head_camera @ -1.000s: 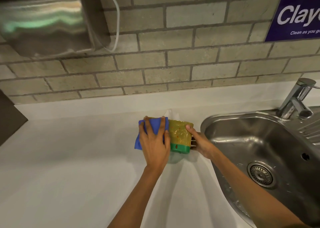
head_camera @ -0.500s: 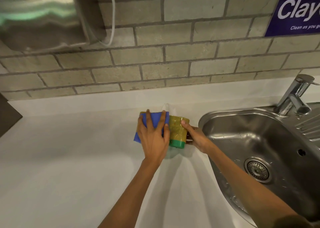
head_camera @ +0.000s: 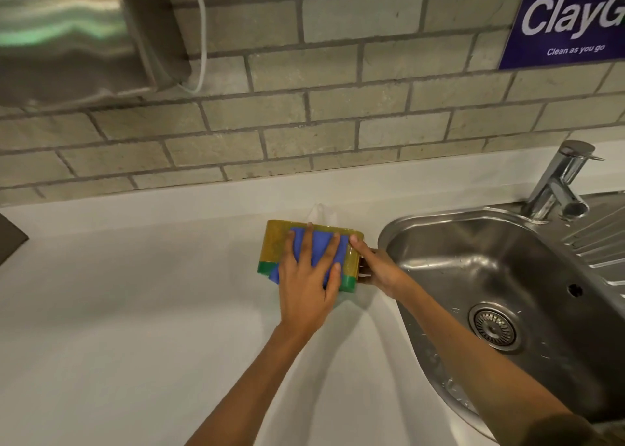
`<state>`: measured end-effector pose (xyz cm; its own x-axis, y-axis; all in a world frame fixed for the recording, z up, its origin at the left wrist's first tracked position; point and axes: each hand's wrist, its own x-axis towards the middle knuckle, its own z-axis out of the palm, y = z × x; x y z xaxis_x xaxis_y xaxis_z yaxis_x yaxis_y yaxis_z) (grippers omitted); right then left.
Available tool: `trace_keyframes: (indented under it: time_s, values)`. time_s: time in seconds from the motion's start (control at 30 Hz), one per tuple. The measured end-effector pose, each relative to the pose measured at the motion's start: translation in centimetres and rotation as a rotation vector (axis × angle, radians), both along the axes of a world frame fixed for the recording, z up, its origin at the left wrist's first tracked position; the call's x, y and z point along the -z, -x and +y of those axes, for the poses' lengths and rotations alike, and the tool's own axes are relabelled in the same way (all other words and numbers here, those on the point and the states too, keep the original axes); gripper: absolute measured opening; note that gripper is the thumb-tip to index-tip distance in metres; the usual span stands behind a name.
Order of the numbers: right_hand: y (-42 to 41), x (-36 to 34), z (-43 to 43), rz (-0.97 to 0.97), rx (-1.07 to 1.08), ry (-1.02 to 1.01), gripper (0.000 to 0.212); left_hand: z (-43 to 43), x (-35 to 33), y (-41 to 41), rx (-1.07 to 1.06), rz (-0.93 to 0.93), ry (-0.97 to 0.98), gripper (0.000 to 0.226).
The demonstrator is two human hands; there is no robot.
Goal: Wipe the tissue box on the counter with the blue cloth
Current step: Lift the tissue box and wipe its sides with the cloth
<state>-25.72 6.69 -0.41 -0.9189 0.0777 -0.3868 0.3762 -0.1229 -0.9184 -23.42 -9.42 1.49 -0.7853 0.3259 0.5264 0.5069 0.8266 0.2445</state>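
White tabletop fills the near view, smooth & bare on the left side, w/ two forearms reaching in from the bottom edge. To the right a stainless sink is set into it: 1 basin w/ water drops on the steel, 1 round drain strainer, 1 overflow hole, ribbed drainer at far right. Mid-view, 1 tissue box, yellow w/ a green band along its near edge, sits on the tabletop just left of the sink rim; a white tissue pokes up behind it. Left hand lies flat, fingers spread, pressing 1 blue cloth onto the box's near face; the cloth covers most of the middle, yellow showing both sides. Right hand is at the box's right end, thumb on the top corner, fingers curled round the end — holding it steady. Further back: 1 chrome tap behind the sink, then a white upstand, then a wall of pale grey-green brick tiles. Up left 1 shiny metal wall unit, can't tell what kind, w/ 1 white cable looping beside it. Up right 1 purple sign, partly cut off, reading "Clean as you go".
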Motion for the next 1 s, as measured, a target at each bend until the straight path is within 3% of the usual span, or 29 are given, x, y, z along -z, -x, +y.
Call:
trace_keyframes:
  time_s: [0.07,0.27,0.47,0.6,0.8,1.0]
  values:
    - [0.0,0.0,0.3,0.002,-0.009,0.005,0.102,-1.7,0.7,0.1,0.052,0.028,0.005,0.053]
    - [0.2,0.0,-0.1,-0.009,-0.011,-0.032,0.105,0.4,-0.7,0.2,-0.182,-0.105,-0.204,0.047]
    - [0.1,0.1,0.4,-0.028,-0.017,-0.028,0.1,-1.1,2.3,-0.6,0.14,0.101,0.129,0.047]
    - [0.2,0.0,0.6,-0.045,-0.007,-0.004,0.103,-5.0,2.4,1.9,0.161,0.171,0.211,0.045]
    - [0.2,-0.3,0.4,-0.039,-0.016,-0.004,0.11,-5.7,1.8,1.9,-0.164,-0.128,-0.166,0.054]
    - [0.0,-0.2,0.6,-0.038,-0.012,0.0,0.108,-2.0,2.1,0.0,-0.189,-0.043,-0.12,0.047]
